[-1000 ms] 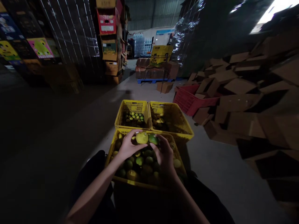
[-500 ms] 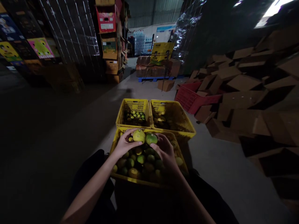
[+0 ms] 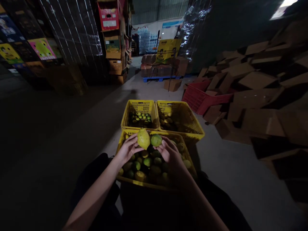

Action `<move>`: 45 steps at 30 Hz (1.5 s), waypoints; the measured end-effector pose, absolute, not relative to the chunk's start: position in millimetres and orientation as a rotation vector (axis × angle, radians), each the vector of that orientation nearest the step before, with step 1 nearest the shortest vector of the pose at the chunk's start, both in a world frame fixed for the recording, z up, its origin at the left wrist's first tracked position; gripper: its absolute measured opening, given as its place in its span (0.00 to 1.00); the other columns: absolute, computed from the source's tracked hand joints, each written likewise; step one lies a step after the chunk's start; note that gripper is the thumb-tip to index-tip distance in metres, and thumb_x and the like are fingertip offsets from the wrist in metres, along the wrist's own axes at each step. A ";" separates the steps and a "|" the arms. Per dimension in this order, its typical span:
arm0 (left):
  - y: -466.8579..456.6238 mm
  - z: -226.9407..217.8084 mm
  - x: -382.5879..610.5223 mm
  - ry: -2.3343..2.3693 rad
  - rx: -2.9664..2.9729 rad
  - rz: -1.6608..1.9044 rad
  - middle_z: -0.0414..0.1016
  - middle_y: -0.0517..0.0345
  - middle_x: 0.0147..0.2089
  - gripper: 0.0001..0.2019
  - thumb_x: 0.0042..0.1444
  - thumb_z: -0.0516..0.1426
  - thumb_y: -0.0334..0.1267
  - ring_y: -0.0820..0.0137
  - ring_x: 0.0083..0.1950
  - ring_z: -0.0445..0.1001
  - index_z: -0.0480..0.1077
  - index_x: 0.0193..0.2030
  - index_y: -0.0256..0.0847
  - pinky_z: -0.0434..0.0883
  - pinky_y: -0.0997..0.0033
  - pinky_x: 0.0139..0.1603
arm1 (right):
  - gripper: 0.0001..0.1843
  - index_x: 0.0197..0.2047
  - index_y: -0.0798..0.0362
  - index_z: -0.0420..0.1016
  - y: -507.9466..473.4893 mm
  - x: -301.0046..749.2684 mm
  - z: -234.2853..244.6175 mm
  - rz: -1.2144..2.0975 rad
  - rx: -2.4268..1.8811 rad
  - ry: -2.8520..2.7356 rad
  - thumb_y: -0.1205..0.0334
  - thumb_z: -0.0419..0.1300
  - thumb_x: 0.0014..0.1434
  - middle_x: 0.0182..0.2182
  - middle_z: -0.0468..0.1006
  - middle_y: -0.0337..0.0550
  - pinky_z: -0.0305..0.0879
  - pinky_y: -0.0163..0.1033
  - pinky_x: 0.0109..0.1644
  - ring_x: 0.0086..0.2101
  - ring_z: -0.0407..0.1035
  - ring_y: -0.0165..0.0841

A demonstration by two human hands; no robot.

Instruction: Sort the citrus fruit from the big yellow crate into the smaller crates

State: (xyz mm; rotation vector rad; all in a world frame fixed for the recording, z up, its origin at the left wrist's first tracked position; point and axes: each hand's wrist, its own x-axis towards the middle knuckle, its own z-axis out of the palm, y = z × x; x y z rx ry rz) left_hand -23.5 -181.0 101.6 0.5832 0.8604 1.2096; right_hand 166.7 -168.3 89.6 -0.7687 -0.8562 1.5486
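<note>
Gripping a yellow fruit [image 3: 143, 139] in its curled fingers, the left hand [image 3: 125, 151] hovers beside the right hand [image 3: 170, 153], whose fingers close around a smaller green fruit [image 3: 156, 140]; both pieces are held above a well-filled near crate [image 3: 144, 184]. Beyond it, the left far crate [image 3: 125, 116] and the right far crate [image 3: 191, 120] show much smaller lots. The work looks well short of done: neither held fruit is set down, and most fruit in view lies in the near crate.
</note>
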 end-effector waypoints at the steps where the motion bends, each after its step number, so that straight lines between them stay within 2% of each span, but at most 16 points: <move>1: -180.1 101.0 -23.0 0.859 0.570 1.209 0.77 0.53 0.47 0.15 0.52 0.61 0.36 0.65 0.46 0.78 0.71 0.48 0.40 0.77 0.58 0.49 | 0.23 0.35 0.45 0.76 -167.2 166.8 88.8 1.546 -0.775 -0.843 0.45 0.73 0.37 0.34 0.81 0.42 0.70 0.46 0.39 0.36 0.74 0.41; 7: -176.9 97.7 -15.9 0.813 0.568 1.248 0.77 0.56 0.46 0.13 0.55 0.62 0.39 0.70 0.39 0.78 0.70 0.47 0.42 0.79 0.62 0.46 | 0.25 0.40 0.43 0.75 -166.2 169.8 85.9 1.560 -0.787 -0.763 0.47 0.73 0.38 0.37 0.81 0.40 0.71 0.47 0.40 0.35 0.75 0.39; 11: -176.6 97.2 -11.0 0.834 0.574 1.254 0.77 0.55 0.47 0.15 0.51 0.65 0.36 0.70 0.42 0.78 0.72 0.46 0.40 0.78 0.63 0.48 | 0.25 0.38 0.45 0.76 -166.2 170.5 86.9 1.581 -0.788 -0.746 0.46 0.74 0.37 0.34 0.81 0.40 0.72 0.46 0.40 0.32 0.75 0.38; 14: -177.1 97.6 -8.7 0.831 0.570 1.229 0.77 0.55 0.47 0.17 0.49 0.66 0.34 0.69 0.43 0.78 0.73 0.46 0.40 0.77 0.62 0.51 | 0.23 0.38 0.47 0.77 -165.4 169.3 86.7 1.610 -0.802 -0.806 0.46 0.73 0.40 0.31 0.81 0.42 0.72 0.45 0.39 0.30 0.75 0.37; 20: -181.3 95.2 -4.6 0.824 0.544 1.189 0.77 0.53 0.50 0.16 0.48 0.66 0.36 0.65 0.49 0.77 0.72 0.45 0.40 0.76 0.60 0.54 | 0.19 0.34 0.49 0.79 -171.6 163.1 89.2 1.681 -0.787 -0.933 0.52 0.74 0.39 0.31 0.80 0.40 0.71 0.40 0.35 0.27 0.72 0.33; 22: -182.4 94.3 -2.6 0.860 0.545 1.179 0.78 0.54 0.47 0.16 0.48 0.66 0.35 0.66 0.46 0.78 0.72 0.45 0.41 0.77 0.63 0.50 | 0.18 0.33 0.49 0.79 -175.1 160.1 92.2 1.690 -0.790 -0.935 0.52 0.74 0.39 0.31 0.80 0.39 0.71 0.40 0.33 0.26 0.72 0.33; 25: -182.3 94.3 -0.1 0.894 0.410 1.147 0.79 0.57 0.36 0.11 0.51 0.64 0.37 0.71 0.34 0.78 0.72 0.41 0.38 0.77 0.73 0.37 | 0.18 0.33 0.49 0.78 -177.0 156.7 93.5 1.660 -0.803 -0.941 0.50 0.73 0.40 0.30 0.80 0.40 0.70 0.41 0.30 0.25 0.71 0.34; 27: -181.3 94.1 1.0 0.816 0.237 1.131 0.78 0.55 0.32 0.11 0.56 0.60 0.42 0.72 0.31 0.77 0.72 0.38 0.35 0.76 0.76 0.33 | 0.20 0.34 0.49 0.76 -175.8 155.8 90.7 1.571 -0.842 -0.981 0.48 0.73 0.41 0.29 0.79 0.39 0.70 0.40 0.29 0.24 0.70 0.34; 28: -180.7 93.6 1.5 0.753 0.155 1.132 0.78 0.53 0.32 0.13 0.57 0.57 0.44 0.72 0.32 0.77 0.72 0.38 0.34 0.76 0.74 0.35 | 0.21 0.34 0.49 0.76 -174.9 155.7 88.4 1.505 -0.868 -1.023 0.48 0.73 0.40 0.28 0.77 0.38 0.69 0.40 0.28 0.24 0.70 0.33; 31: -180.0 90.4 4.1 0.597 0.061 1.133 0.79 0.48 0.36 0.16 0.56 0.55 0.48 0.63 0.39 0.79 0.70 0.36 0.35 0.77 0.60 0.43 | 0.22 0.37 0.50 0.74 -173.1 156.0 79.5 1.256 -0.953 -1.185 0.49 0.72 0.41 0.27 0.75 0.37 0.69 0.39 0.28 0.24 0.68 0.32; 33: -180.6 88.0 7.9 0.550 0.115 1.115 0.79 0.47 0.36 0.17 0.51 0.58 0.51 0.58 0.40 0.79 0.70 0.35 0.36 0.76 0.53 0.44 | 0.22 0.39 0.50 0.72 -173.2 156.5 74.1 1.071 -1.042 -1.275 0.48 0.70 0.44 0.30 0.76 0.39 0.70 0.40 0.29 0.26 0.69 0.33; 34: -181.2 86.9 10.5 0.538 0.142 1.110 0.79 0.48 0.34 0.18 0.49 0.60 0.51 0.58 0.38 0.78 0.71 0.35 0.36 0.76 0.52 0.43 | 0.23 0.41 0.50 0.71 -173.4 156.8 71.9 0.981 -1.087 -1.312 0.48 0.69 0.45 0.32 0.77 0.41 0.71 0.40 0.30 0.27 0.70 0.34; 38: -182.3 84.0 23.2 0.564 0.127 1.175 0.77 0.55 0.30 0.16 0.47 0.62 0.49 0.66 0.30 0.76 0.72 0.34 0.38 0.75 0.59 0.43 | 0.17 0.42 0.51 0.70 -174.7 159.4 68.2 0.742 -1.156 -1.528 0.54 0.63 0.50 0.37 0.77 0.46 0.72 0.42 0.33 0.28 0.72 0.34; 42: -179.6 84.5 33.6 0.596 0.009 1.302 0.76 0.60 0.29 0.11 0.49 0.61 0.44 0.71 0.28 0.75 0.72 0.33 0.37 0.74 0.67 0.40 | 0.16 0.45 0.51 0.71 -177.1 161.2 70.1 0.708 -1.117 -1.730 0.61 0.58 0.51 0.44 0.74 0.49 0.72 0.42 0.32 0.25 0.69 0.30; 45: -179.2 88.3 37.7 0.603 0.056 1.312 0.75 0.60 0.27 0.12 0.47 0.62 0.44 0.70 0.30 0.75 0.72 0.32 0.36 0.74 0.68 0.40 | 0.16 0.45 0.51 0.72 -181.0 158.4 69.4 0.617 -1.057 -1.788 0.58 0.61 0.51 0.49 0.72 0.52 0.74 0.46 0.39 0.35 0.73 0.38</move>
